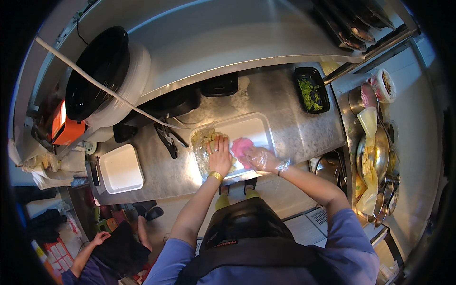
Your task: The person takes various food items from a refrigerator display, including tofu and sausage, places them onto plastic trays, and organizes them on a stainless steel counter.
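A white rectangular tray (245,122) lies on the steel counter in front of me. On its left side is clear plastic film (200,151) with pale chunks of food (213,137) in and beside it. My left hand (219,155), bare with a ring and a gold bracelet, rests flat on these chunks, fingers extended. My right hand (262,158) wears a clear plastic glove and presses on a pink cloth (242,148) or similar soft pink thing in the tray's middle. Its fingertips are partly hidden, so its grip is unclear.
A second white tray (122,169) and black-handled tongs or a clamp (166,137) lie left. A black container of green leaves (309,93) stands at back right. A steel shelf (228,42) overhangs the counter. Pots and a steel bowl (381,153) stand right. Another person (117,245) is at lower left.
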`<state>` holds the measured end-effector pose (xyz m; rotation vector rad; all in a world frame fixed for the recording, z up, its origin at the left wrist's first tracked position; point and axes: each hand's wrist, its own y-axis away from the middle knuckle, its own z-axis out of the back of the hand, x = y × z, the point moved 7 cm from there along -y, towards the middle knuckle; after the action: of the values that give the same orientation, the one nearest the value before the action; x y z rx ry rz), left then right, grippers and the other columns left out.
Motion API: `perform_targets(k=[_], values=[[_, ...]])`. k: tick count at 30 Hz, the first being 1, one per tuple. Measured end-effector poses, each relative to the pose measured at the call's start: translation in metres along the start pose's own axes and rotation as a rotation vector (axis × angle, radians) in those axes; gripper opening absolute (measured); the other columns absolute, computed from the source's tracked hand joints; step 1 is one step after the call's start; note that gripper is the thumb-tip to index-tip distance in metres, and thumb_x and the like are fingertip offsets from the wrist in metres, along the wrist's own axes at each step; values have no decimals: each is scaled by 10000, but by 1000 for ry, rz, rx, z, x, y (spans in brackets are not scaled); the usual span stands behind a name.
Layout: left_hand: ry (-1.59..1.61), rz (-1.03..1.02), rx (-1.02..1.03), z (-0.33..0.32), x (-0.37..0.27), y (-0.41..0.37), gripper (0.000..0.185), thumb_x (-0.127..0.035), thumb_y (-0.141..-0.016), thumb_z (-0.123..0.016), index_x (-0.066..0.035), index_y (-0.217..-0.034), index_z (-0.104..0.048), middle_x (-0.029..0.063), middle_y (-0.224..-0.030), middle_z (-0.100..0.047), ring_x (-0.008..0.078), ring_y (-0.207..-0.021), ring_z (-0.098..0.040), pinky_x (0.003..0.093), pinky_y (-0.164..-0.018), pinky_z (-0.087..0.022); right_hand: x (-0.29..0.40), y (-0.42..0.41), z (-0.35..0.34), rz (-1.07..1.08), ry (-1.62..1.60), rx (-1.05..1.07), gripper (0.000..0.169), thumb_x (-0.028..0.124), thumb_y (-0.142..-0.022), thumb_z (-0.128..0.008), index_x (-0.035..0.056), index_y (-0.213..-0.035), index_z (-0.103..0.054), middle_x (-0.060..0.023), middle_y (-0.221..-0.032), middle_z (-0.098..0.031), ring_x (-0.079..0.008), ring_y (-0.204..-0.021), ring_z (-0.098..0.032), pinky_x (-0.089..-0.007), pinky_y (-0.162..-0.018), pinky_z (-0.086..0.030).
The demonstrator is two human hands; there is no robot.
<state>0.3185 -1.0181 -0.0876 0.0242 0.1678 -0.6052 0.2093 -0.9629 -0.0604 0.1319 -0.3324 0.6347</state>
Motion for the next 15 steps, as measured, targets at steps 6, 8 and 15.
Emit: perform_targets(k=[6, 8, 15], values=[[-25, 52, -8, 5, 12, -2, 607, -200, -737, -512, -4, -1290, -353, 154, -1314, -370, 268, -1284, -268, 521, -1051, -122, -26, -57, 14, -207, 192, -345, 199, 141, -719, -553, 121, -908, -614, -68, -893, -587, -248, -865, -566, -356, -700, -478], [-36, 59, -19, 6, 11, -4, 609, -198, -738, -513, -5, -1292, -349, 157, -1315, -364, 270, -1282, -267, 520, -1051, -118, -65, -42, 15, -426, 317, -313, 146, 172, -748, -538, 101, -848, -616, -57, -844, -598, -222, -830, -569, -330, -690, -465], [-39, 1, 13, 1, 0, -2, 594, -206, -754, -505, -8, -1291, -350, 151, -1326, -345, 273, -1293, -243, 518, -1042, -136, -29, -5, 47, -521, -2, -288, 346, 305, -817, -511, -12, -954, -541, -149, -866, -564, -291, -824, -559, -354, -716, -465]])
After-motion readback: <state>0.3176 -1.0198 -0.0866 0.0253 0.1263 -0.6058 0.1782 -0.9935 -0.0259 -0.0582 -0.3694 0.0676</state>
